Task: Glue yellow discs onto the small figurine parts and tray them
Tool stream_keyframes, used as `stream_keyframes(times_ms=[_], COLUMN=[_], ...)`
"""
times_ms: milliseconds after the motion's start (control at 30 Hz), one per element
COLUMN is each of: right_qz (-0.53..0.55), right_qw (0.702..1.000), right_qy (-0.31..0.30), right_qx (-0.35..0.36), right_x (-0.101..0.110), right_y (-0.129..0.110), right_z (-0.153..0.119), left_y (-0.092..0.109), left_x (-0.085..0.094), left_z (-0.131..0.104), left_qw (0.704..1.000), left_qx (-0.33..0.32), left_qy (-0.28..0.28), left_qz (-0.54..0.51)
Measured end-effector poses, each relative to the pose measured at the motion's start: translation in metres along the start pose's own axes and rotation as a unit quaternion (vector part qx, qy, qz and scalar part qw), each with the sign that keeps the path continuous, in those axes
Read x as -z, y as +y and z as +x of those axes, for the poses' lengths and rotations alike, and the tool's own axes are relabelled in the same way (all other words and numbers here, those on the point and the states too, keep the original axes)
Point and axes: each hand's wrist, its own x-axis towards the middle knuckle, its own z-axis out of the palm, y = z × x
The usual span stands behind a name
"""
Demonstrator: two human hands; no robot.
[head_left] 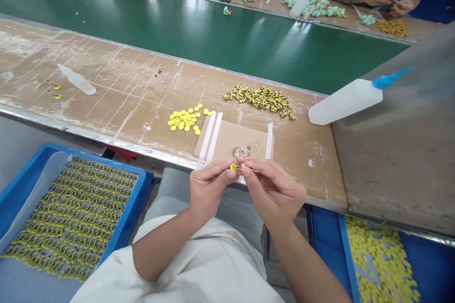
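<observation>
Left hand (209,187): thumb and fingertip pinched on a small yellow piece (233,167); pretty snug
Right hand (277,189): also closed in a pinch, on the other end of it; fingertips nearly met my left ones
Small yellow piece: right between my hands, over the near edge of the cardboard sheet (245,133); my fingers hid a good bit of it
Cardboard sheet: lay on the bench (121,90), white tape strips (269,141) near both sides; whitish round patch (241,152) just past my fingers
Piles: yellow discs (183,120) just left of the cardboard; yellow-and-dark bits (258,98) heaped behind it
Bottle: white bottle (346,102), blue tip, off to the right – couldn't tell if it stood straight
Blue tray (145,187): down on my left – rows of yellow-and-dark pieces (78,218) in it
</observation>
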Motion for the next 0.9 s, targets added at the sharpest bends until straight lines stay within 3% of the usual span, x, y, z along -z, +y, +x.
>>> stream_keyframes(times_ms=[267,433,633,900], right_qz=[-0.010,0.001,0.018,0.021], right_qw=[1.000,0.999,0.994,0.990], right_qy=[-0.007,-0.029,-0.073,-0.055], right_qx=[0.005,-0.030,-0.084,-0.126], right_x=[0.000,0.003,0.014,0.018], right_y=[0.000,0.000,0.004,0.005], right_z=[-0.001,-0.001,0.002,0.003], left_y=[-0.001,-0.001,0.000,0.001], left_x=[0.004,0.008,0.010,0.009], left_z=[0.000,0.002,0.004,0.002], left_qw=[0.998,0.994,0.993,0.990], left_qx=[-0.047,-0.072,-0.054,-0.064], left_qy=[-0.013,-0.014,-0.013,-0.025], left_qz=[0.037,0.079,0.105,0.126])
